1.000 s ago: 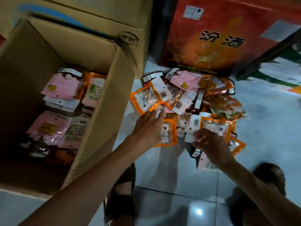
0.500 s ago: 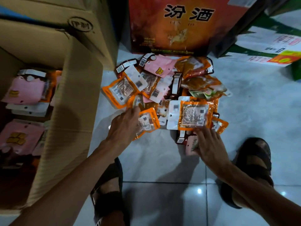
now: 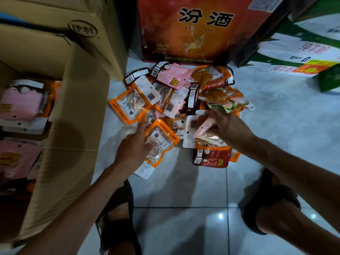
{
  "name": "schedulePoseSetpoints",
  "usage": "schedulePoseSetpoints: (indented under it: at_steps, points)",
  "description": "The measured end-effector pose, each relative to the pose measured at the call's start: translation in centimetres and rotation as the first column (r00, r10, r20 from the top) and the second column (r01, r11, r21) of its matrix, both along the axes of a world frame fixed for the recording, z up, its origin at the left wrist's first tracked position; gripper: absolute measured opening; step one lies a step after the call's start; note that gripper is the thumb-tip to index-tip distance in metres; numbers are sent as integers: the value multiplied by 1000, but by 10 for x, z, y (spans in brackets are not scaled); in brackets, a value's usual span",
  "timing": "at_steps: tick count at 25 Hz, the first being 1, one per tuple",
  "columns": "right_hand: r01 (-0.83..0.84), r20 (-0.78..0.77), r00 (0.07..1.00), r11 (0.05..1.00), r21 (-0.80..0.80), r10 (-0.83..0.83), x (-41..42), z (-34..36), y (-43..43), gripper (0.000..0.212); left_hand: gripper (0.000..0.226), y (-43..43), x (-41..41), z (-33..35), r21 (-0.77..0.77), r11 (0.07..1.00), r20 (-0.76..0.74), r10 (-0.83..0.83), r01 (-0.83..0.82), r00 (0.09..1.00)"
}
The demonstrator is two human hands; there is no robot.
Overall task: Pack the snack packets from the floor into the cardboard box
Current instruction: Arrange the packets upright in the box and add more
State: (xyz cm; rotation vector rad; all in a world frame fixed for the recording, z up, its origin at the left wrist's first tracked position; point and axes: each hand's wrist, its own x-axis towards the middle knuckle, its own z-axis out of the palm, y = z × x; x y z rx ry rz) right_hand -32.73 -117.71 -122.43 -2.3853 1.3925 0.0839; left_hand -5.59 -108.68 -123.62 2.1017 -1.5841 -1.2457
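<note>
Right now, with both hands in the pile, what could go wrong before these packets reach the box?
1. The right hand pinches the pink packet only near one end; it may slip out when lifted.
2. The left hand holds the orange packet low beside the cardboard box wall; it could catch on that wall going over.
</note>
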Motion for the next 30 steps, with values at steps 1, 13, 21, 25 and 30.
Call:
schedulePoseSetpoints:
  at_steps: [1, 13, 21, 25, 30]
  points:
    - [-13, -71, 997, 1000, -23, 11, 3, -8, -8, 59, 52, 1, 0, 0, 28, 1000, -18, 2, -2, 1000]
    - [-33, -324, 946, 994, -100, -1, 11, -33, -7, 67, 27, 4, 12, -10, 37, 996, -241, 90, -83, 966]
    - [58, -43, 998, 995, 84, -54, 13, -5, -1, 44, 33, 2, 5, -6, 103, 982, -335, 186, -160, 924]
    - [162, 139, 972, 970, 182, -188, 22, 49, -1, 22, 42, -3, 6, 17, 84, 969, -356, 248, -234, 901]
    - [322, 569, 561, 792, 519, -601, 74, 106, -23, 16, 21, -14, 8, 83, 160, 846, -644, 480, -508, 596]
